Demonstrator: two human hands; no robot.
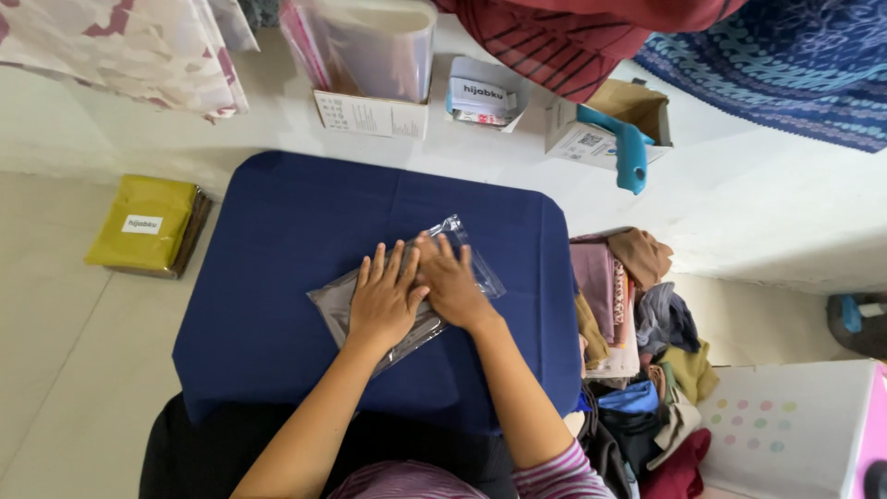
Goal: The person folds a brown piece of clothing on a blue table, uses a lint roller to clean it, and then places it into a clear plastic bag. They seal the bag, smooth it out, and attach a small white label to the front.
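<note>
A clear plastic bag (476, 263) with a grey folded cloth inside lies slantwise on a table under a dark blue cloth (277, 240). My left hand (383, 298) lies flat on the bag's lower part, fingers spread. My right hand (450, 279) rests flat beside it on the bag's upper middle, and the two hands touch. Neither hand grips anything; both press down on the bag with open palms.
A yellow packed cloth (143, 222) lies on the floor at left. To the right of the table sits a pile of folded cloths (637, 342). Along the wall stand cardboard boxes (374, 115), one with a teal handled tool (628, 148). A white box (785, 425) is at lower right.
</note>
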